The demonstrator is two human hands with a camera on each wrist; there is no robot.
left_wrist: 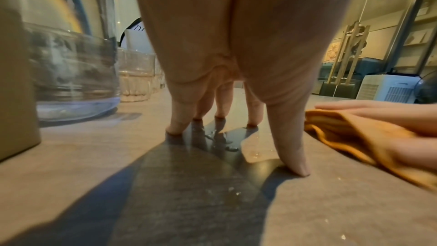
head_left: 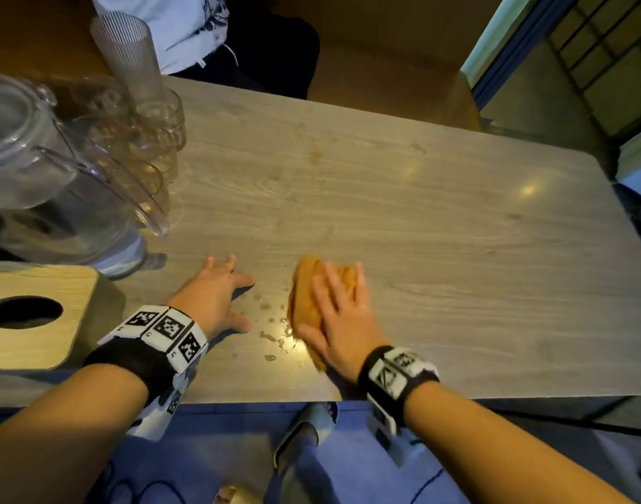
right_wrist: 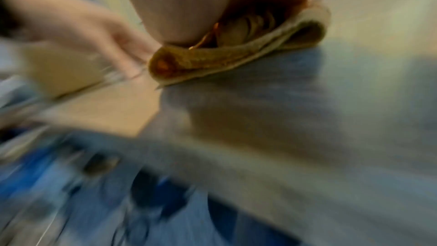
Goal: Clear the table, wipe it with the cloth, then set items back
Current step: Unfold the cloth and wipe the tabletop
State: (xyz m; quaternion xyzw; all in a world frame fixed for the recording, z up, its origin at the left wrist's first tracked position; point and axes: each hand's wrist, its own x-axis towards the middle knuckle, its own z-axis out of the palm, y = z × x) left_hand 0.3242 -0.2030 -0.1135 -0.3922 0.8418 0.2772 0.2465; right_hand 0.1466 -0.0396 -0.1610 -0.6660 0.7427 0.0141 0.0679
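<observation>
Cloth [head_left: 313,291], orange and folded, pressed flat on the table [head_left: 439,227] near edge by right hand [head_left: 339,321] beside water drops [head_left: 271,331]; left hand [left_wrist: 227,48] fingertips spread, propped on wood; right wrist view blurred, palm atop folds.

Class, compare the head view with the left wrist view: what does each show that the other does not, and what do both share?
Only the head view shows the wooden box with a round hole and a seated person across the table. Only the left wrist view shows a white appliance in the room behind. Both show the left hand, fingertips on the table, the right hand flat on the orange cloth, water droplets and the glass pitcher.
</observation>
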